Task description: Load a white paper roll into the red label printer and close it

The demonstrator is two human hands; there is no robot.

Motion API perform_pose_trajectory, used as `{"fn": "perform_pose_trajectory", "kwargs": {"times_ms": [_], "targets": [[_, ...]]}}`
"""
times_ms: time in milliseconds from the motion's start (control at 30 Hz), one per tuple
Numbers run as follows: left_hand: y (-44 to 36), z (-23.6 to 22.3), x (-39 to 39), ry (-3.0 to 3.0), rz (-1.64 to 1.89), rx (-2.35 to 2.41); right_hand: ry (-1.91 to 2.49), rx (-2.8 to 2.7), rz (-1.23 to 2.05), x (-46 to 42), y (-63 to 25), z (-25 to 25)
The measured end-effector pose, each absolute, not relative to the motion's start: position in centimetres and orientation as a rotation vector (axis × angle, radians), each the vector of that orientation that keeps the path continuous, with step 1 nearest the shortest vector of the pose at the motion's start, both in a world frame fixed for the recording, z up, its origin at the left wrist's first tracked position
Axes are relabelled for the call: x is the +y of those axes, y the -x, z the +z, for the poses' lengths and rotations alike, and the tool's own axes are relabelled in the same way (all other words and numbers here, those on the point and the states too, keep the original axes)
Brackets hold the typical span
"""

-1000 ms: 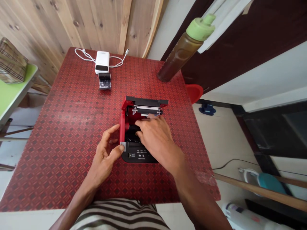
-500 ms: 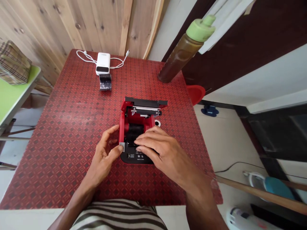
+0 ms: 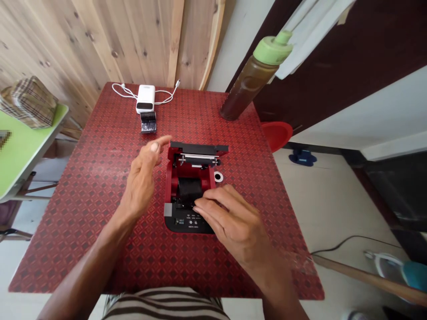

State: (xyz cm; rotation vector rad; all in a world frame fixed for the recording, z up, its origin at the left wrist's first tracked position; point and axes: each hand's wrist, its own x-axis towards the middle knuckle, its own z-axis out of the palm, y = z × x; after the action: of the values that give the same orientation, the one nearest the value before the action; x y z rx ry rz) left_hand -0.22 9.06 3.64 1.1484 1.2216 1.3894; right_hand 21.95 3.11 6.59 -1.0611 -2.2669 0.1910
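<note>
A red and black label printer (image 3: 190, 223) sits on the table with its lid (image 3: 200, 147) raised. Inside its red bay lies a black label roll (image 3: 189, 189), the strip running towards the front edge. My right hand (image 3: 233, 218) is at the front right of the bay, thumb and fingers pinched together on the strip's front end; the fingertips partly hide it. My left hand (image 3: 143, 173) is raised at the printer's left, open, with the index finger stretched to the lid's upper left corner. A small white ring with a black centre (image 3: 218, 177) lies right of the printer.
At the back of the red patterned table (image 3: 100, 209) are a white power bank (image 3: 146, 98) with a cable and a small black strip roll (image 3: 148, 122). A tall brown bottle (image 3: 248, 84) with a green cap stands back right. A red stool (image 3: 276, 135) is beyond the right edge.
My left hand has left the printer's front left side and moved up to the lid. My right hand has drawn back from inside the bay to the strip's front end, uncovering the roll.
</note>
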Motion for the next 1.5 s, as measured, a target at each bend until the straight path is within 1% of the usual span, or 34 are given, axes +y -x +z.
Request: {"fn": "perform_pose_trajectory", "kwargs": {"times_ms": [100, 300, 467, 667, 833, 1033, 1267, 1400, 1500], "targets": [[-0.6, 4.2, 9.6, -1.11, 1.422, 1.189, 1.092, -2.277, 0.112, 2.3, -21.7, 6.4], [-0.5, 3.7, 6.3, -1.049, 1.33, 1.201, 1.072, -2.266, -0.09, 1.2, -21.6, 5.5], [0.0, 2.9, 4.3, -0.96, 1.241, 1.224, 1.091, -2.241, -0.032, 0.6, -21.5, 5.1], [0.3, 2.2, 3.6, -0.979, 1.132, 1.158, 1.138, -2.22, 0.038, 0.6, -21.3, 5.0], [0.3, 2.1, 3.4, -1.007, 1.134, 1.141, 1.142, -2.157, 0.106, 0.6, -21.5, 4.9], [0.4, 2.0, 3.2, -1.047, 1.118, 1.12, 1.259, -2.153, 0.035, 0.3, -21.8, 4.7], [0.3, 1.2, 3.4, -0.991, 1.138, 1.112, 1.245, -2.147, 0.026, 0.2, -21.9, 4.3], [0.7, 0.3, 2.2, -0.878, 1.163, 1.142, 1.226, -2.028, 0.065, -0.7, -22.7, 3.6], [1.2, -0.1, 0.8, -0.893, 1.156, 1.106, 1.337, -1.863, 0.119, -2.4, -23.1, 1.9]]}}
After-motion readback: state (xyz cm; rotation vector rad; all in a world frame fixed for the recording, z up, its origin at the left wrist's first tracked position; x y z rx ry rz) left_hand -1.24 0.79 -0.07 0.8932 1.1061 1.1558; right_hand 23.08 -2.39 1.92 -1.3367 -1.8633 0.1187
